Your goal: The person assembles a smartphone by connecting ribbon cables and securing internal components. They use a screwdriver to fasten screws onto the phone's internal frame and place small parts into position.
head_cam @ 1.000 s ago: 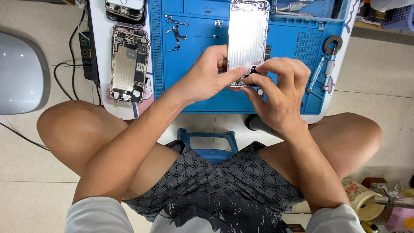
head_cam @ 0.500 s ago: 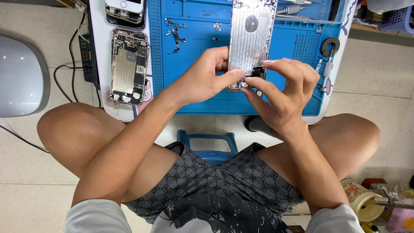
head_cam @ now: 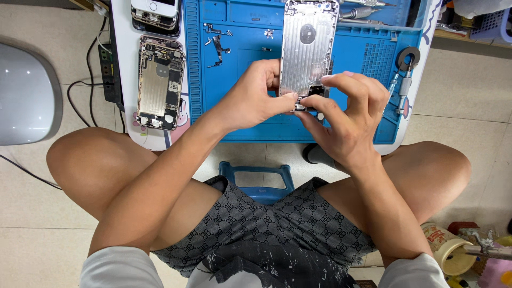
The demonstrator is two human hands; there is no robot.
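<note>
**Steadying a bare phone shell over the blue mat**

Pinching the lower end of the silver phone housing (head_cam: 309, 48), my left hand (head_cam: 255, 98) gripped its edge, apparently to keep it from sliding, while my right hand (head_cam: 346, 114) closed thumb and forefinger on a small dark part (head_cam: 316, 92) at that same end. The housing lay inner face up on the blue work mat (head_cam: 240, 80), its long axis running away from me, bottom end nearest my knees. A second opened phone (head_cam: 159, 82) rested well apart on the white desk (head_cam: 124, 53), left of the mat.
</note>
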